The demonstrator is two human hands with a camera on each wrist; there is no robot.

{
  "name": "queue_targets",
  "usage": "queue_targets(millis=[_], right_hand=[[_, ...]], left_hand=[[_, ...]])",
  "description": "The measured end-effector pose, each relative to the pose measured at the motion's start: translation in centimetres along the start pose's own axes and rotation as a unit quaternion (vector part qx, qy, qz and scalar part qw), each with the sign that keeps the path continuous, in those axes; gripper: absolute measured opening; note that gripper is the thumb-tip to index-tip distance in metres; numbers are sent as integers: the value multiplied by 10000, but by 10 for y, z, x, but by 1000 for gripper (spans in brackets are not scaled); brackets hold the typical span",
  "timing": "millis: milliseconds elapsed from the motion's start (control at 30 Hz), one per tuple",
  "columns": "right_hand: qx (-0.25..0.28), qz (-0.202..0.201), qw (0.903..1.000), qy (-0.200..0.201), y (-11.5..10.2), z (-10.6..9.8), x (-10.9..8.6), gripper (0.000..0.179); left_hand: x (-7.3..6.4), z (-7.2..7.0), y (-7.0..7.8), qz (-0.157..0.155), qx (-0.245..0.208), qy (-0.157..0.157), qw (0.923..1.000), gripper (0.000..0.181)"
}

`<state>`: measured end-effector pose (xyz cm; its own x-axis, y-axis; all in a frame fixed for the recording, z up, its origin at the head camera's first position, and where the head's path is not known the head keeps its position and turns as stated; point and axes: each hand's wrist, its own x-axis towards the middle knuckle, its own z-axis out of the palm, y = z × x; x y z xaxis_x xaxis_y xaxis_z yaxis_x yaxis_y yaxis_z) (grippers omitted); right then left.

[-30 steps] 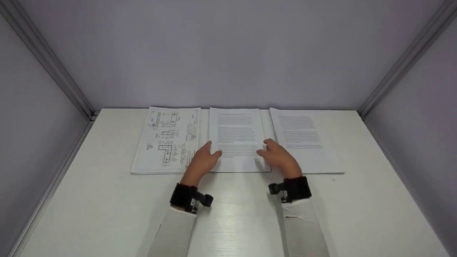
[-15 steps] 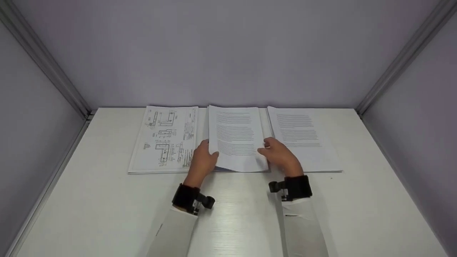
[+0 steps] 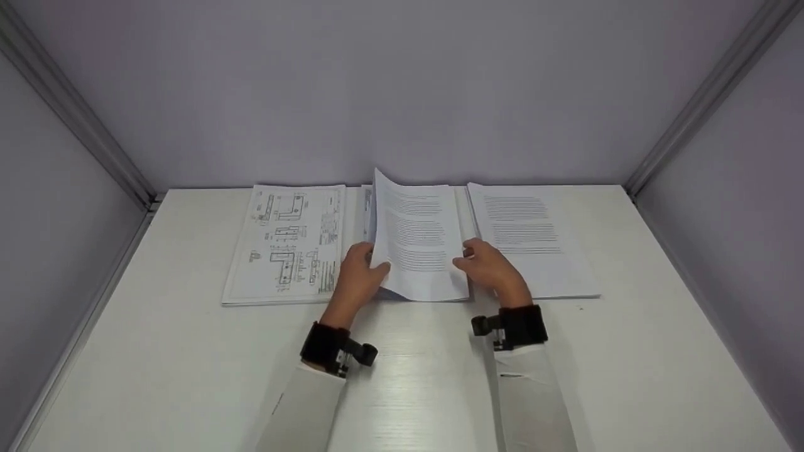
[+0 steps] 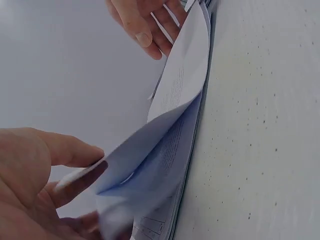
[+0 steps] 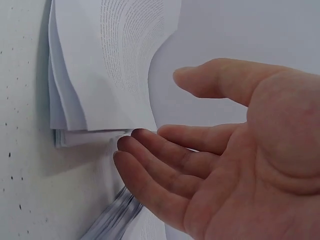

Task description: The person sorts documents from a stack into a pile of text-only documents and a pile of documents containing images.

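My left hand [image 3: 361,276] pinches the left edge of the top sheets of the middle paper stack [image 3: 424,289]. In the left wrist view the lifted sheets [image 4: 145,137] curve up between thumb and fingers, and more printed pages [image 4: 172,150] show beneath. The far left corner of the lifted paper stands up above the stack. My right hand [image 3: 493,270] is at the stack's right edge, fingers extended and thumb apart from them. In the right wrist view its fingertips [image 5: 125,145] are right at the paper's edge, with nothing between thumb and fingers.
Left of the middle stack lies a stack of technical drawings [image 3: 282,245]. A further stack of printed text [image 3: 534,251] lies on the right. All rest on a white table [image 3: 402,389] against a grey back panel [image 3: 402,94], with side panels left and right.
The left hand has lifted the left side of the middle stack's top sheets, which lay flat a second ago and now bow upward. The right hand has stayed at the right edge.
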<state>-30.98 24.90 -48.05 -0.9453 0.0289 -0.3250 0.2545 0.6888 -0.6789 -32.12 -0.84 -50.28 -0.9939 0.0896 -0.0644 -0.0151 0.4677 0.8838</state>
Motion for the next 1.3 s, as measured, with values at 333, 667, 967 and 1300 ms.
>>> queue_targets(millis=[333, 667, 967, 1300], right_hand=[[-25, -43, 10000, 37, 3, 2, 0, 61], [-19, -94, 9999, 106, 2, 0, 0, 59], [392, 13, 9989, 264, 1, -4, 1, 67], [470, -221, 9979, 397, 2, -2, 1, 59]], left_hand=[[1, 2, -5, -888, -408, -459, 9942, 78], [2, 3, -10, -976, -1512, -488, 9825, 70], [2, 2, -7, -1168, -2150, -569, 9679, 70], [0, 4, -5, -995, -997, -885, 9861, 69]])
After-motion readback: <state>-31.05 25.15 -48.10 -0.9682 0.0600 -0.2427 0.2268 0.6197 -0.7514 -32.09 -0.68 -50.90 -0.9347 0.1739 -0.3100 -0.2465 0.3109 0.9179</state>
